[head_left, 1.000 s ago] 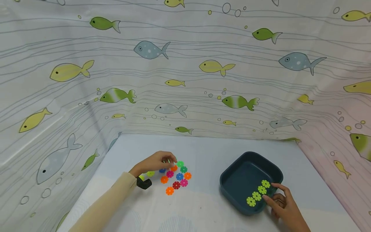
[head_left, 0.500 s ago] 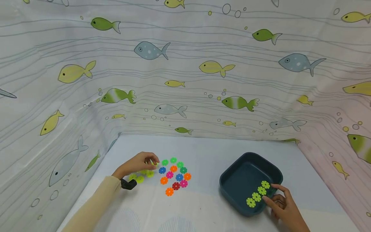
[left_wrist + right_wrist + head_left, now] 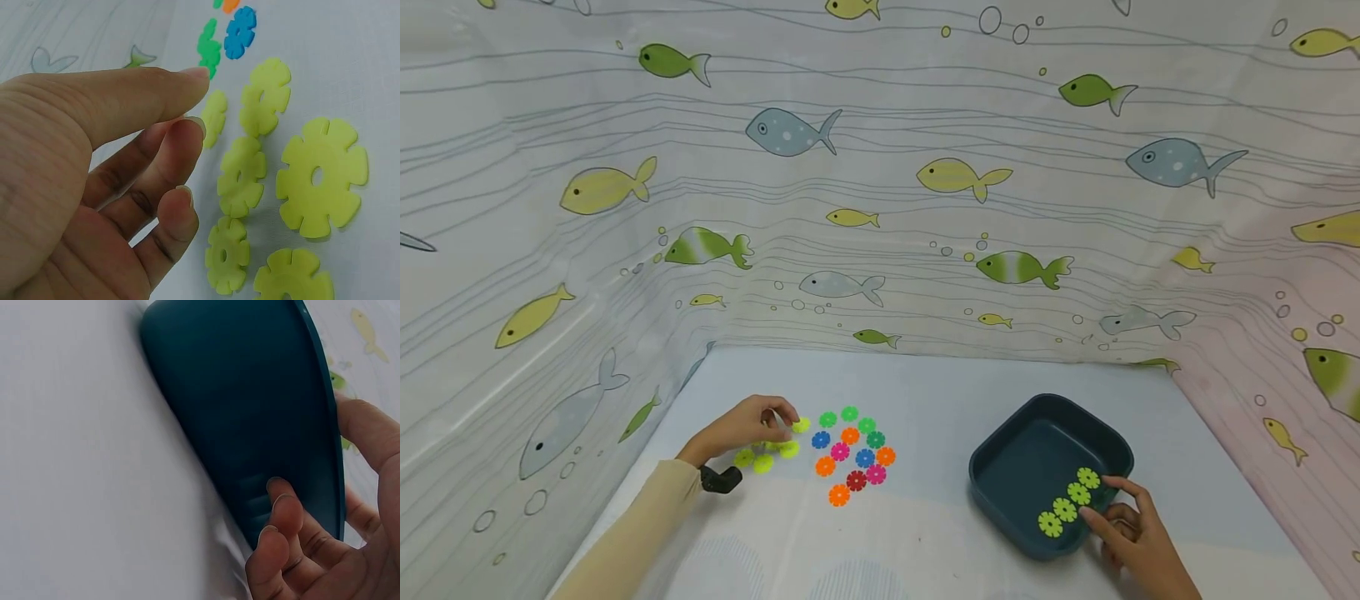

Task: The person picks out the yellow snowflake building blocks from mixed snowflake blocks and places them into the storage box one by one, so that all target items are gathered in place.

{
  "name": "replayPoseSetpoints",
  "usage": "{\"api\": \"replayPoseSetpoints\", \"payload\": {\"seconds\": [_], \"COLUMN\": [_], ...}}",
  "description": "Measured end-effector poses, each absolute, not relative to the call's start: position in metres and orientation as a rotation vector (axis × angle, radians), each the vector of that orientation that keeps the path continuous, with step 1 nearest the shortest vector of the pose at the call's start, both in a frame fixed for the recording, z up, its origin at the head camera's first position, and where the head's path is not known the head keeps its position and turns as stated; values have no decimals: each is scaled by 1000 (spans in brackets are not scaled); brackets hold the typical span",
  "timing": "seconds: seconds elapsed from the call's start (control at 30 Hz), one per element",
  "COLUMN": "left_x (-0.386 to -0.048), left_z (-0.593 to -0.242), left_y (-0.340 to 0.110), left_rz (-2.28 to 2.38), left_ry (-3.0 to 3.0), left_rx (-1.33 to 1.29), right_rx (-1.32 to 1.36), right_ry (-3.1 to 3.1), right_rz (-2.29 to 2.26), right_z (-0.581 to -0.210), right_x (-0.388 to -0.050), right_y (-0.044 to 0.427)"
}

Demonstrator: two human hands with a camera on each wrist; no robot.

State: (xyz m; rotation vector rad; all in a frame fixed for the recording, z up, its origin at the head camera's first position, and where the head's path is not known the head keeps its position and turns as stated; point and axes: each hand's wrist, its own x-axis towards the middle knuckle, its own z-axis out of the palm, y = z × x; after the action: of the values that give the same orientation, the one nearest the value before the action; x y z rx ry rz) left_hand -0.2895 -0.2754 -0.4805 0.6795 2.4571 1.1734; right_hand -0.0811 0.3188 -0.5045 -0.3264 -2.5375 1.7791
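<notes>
In the head view my left hand [image 3: 748,425] hovers over a group of yellow snowflake discs [image 3: 763,462] at the left of the table, fingers loosely bent. The left wrist view shows the discs [image 3: 322,178] as notched rounds with a centre hole; nothing appears between my left thumb and fingertips. At the right, my right hand [image 3: 1138,529] grips the near right rim of a dark blue tray [image 3: 1026,467], thumb and index on the rim. Other fingers touch its outer wall [image 3: 244,381]. Several yellow-green discs [image 3: 1064,509] lie in a row in the tray beside that hand.
Loose snowflake discs in orange [image 3: 839,495], blue [image 3: 865,458], pink [image 3: 876,474], dark red [image 3: 856,481] and green [image 3: 850,413] lie mid-left on the white table [image 3: 925,533]. A fish-print curtain [image 3: 910,292] rises around the back and sides.
My left hand has moved left, from over the coloured discs to over the yellow ones, and slowed. The yellow disc by its fingertips now shows. My right hand and the tray stay put.
</notes>
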Motion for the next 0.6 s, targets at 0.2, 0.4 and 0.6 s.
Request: {"api": "replayPoseSetpoints", "payload": {"seconds": [0.2,0.4,0.6], "left_x": [-292,-295,-296], "left_z": [-484,-489,-493], "left_y": [-271,-266,-262], "left_rz": [1132,1115,1108], "left_ry": [2508,2541,2558], "left_rx": [661,627,583], "right_rx": [-343,-363,-349], "right_ry": [-2539,-2523,-2513], "right_rz": [1795,1830,1852], "right_z": [-505,-505,-506], "right_x": [-81,-81,-81], "right_y": [319,319,321]}}
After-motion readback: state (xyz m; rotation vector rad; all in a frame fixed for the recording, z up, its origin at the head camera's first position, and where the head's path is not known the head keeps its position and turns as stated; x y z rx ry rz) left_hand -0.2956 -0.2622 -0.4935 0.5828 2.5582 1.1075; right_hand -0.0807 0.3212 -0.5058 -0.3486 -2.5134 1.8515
